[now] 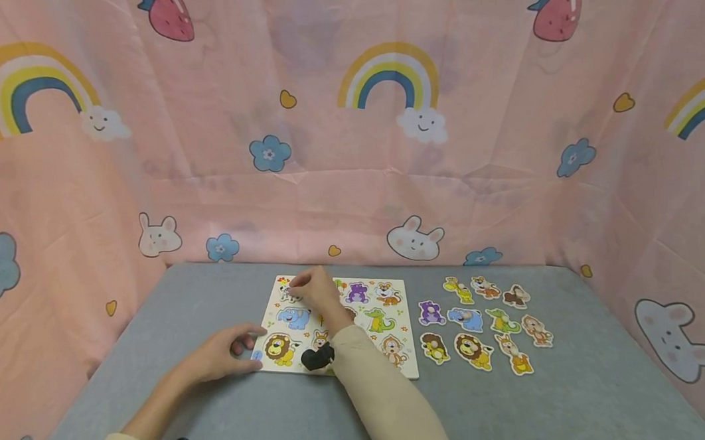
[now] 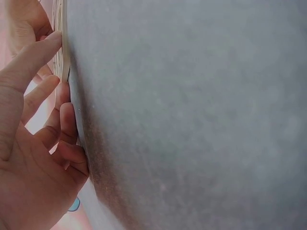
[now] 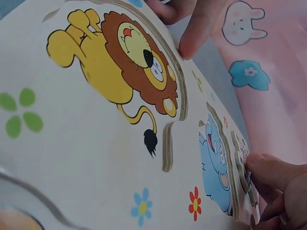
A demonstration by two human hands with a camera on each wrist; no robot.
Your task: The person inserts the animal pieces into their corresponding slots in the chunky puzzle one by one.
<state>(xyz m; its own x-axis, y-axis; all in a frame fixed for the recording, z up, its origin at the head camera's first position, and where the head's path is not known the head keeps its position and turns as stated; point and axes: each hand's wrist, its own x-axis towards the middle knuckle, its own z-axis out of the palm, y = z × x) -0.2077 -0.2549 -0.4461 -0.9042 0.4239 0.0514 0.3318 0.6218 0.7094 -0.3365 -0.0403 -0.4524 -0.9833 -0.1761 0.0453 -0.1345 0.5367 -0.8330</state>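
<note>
The step in hand, as I judge, is the fitting of a black-and-white animal piece (image 3: 243, 172) at the far left corner of the puzzle board (image 1: 404, 333), which lies on the table (image 1: 606, 373). The right hand (image 1: 319, 295) has its grip clamped on this piece; whether it is fully in its recess, I cannot tell. The left hand (image 1: 224, 353) has thumb and fingers apart, touching the board's left edge, probably to steady it. The next move seems to call for matching the outline, then a light press. The right wrist view shows the thick cut border of the lion recess (image 3: 105, 67), which is hardly readable from the head; only the head view shows the loose animal pieces (image 1: 472, 352), to the right of the board. The left wrist view gives the board's side edge, but not the held piece
</note>
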